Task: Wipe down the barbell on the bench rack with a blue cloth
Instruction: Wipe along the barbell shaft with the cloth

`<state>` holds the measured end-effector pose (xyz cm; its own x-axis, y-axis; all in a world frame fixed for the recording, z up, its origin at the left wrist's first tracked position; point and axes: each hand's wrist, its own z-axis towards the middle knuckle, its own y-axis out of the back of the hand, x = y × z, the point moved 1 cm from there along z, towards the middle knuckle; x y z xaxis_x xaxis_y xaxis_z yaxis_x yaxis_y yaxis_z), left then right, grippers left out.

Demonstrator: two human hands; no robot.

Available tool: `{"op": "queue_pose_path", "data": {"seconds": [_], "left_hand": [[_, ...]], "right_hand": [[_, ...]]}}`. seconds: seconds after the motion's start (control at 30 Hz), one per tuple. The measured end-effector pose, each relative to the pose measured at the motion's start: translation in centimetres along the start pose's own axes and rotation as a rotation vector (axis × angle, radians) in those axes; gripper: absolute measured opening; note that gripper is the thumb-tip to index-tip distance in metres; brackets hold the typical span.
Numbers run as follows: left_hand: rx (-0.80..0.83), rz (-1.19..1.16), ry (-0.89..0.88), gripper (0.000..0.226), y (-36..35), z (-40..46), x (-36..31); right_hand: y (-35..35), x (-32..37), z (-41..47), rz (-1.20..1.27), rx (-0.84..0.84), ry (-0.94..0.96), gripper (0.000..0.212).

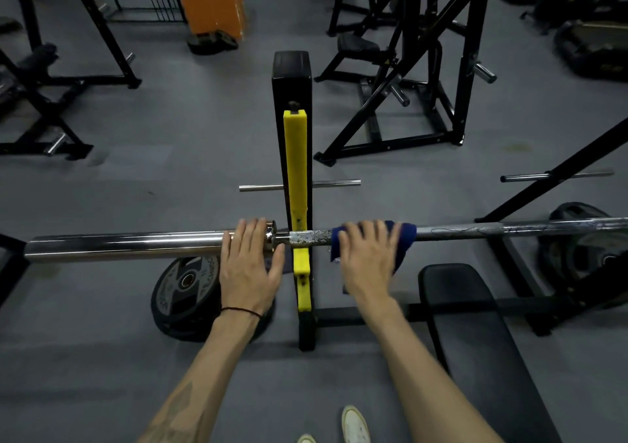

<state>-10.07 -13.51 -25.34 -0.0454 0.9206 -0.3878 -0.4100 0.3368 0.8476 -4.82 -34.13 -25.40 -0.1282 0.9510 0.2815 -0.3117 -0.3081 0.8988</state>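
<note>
A steel barbell [475,231] lies across the view, resting on the black rack upright with its yellow liner [296,170]. Its thick chrome sleeve [119,245] runs out to the left. My left hand [249,266] rests on the inner end of the sleeve at the collar, fingers straight over the top. A blue cloth [407,235] is draped over the knurled shaft just right of the upright. My right hand [368,259] lies on the cloth with fingers spread, pressing it onto the bar. The cloth's lower part hangs under my palm.
A black bench pad [475,323] sits below the bar at right. Weight plates [183,293] lie on the floor under the sleeve, more plates [584,249] at far right. Black gym machines [407,68] and an orange pillar [210,0] stand behind on grey flooring.
</note>
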Motion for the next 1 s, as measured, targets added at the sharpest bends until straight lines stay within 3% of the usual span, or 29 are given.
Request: {"op": "queue_pose_path", "data": {"seconds": [0.1, 0.2, 0.33, 0.47, 0.57, 0.67, 0.83, 0.93, 1.0], "left_hand": [[-0.040, -0.008, 0.001, 0.064, -0.4, -0.2, -0.1], [-0.061, 0.000, -0.059, 0.061, -0.2, -0.1, 0.6], [-0.082, -0.003, -0.077, 0.060, -0.4, -0.4, 0.8], [-0.101, -0.002, 0.015, 0.067, -1.1, -0.3, -0.7], [-0.088, 0.003, 0.027, 0.068, -1.4, -0.5, -1.6], [-0.080, -0.007, -0.067, 0.065, -1.4, -1.4, -2.7], [-0.057, 0.020, -0.164, 0.059, -2.1, -2.6, -4.9], [-0.028, 0.002, -0.165, 0.056, -2.2, -2.4, -5.6], [-0.002, -0.014, -0.162, 0.056, -2.1, -2.1, -6.4]], "right_hand": [[-1.3, 3.7, -0.7, 0.036, 0.057, 0.183, 0.043], [-0.5, 0.2, 0.5, 0.010, 0.037, 0.322, 0.040], [1.3, -6.8, 0.9, 0.009, -0.071, 0.207, 0.038], [-0.2, -2.6, 0.5, -0.003, -0.109, 0.030, 0.036], [-1.3, 0.8, -0.3, -0.007, -0.014, 0.174, 0.039], [-0.1, -1.9, 0.5, -0.001, -0.026, 0.310, 0.037], [1.7, -9.0, 1.2, 0.036, -0.092, 0.199, 0.036], [0.4, -5.6, 0.6, 0.034, -0.085, 0.065, 0.039], [-0.6, -2.1, -0.1, 0.021, -0.036, 0.138, 0.040]]}}
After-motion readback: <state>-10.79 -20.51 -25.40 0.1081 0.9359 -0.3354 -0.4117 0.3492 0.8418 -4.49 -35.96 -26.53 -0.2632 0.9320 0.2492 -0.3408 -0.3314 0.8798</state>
